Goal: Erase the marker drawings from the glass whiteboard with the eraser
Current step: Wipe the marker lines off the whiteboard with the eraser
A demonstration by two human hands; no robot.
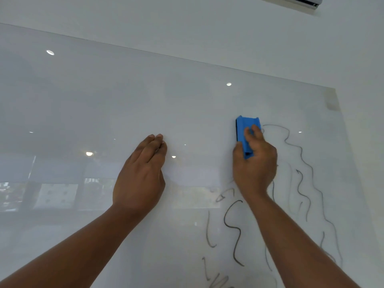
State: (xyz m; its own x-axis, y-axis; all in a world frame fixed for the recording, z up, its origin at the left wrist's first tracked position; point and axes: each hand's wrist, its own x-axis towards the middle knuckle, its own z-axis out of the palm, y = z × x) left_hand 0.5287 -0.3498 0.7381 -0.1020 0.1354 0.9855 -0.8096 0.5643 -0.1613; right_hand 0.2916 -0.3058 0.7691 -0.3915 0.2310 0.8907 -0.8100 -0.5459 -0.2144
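A glass whiteboard (145, 104) fills most of the view, mounted on a white wall. Black wavy marker drawings (234, 231) cover its lower right part, running from beside the eraser down to the bottom edge. My right hand (254, 163) grips a blue eraser (246, 132) and presses it flat on the glass at the upper left end of the drawings. My left hand (143, 173) rests flat on the bare glass to the left, fingers together, holding nothing.
The board's top edge slants from upper left to its right corner (334, 89). A grey mounting patch (332, 103) sits in that corner. Ceiling lights and windows reflect in the glass. A fixture (301, 1) hangs on the wall at upper right.
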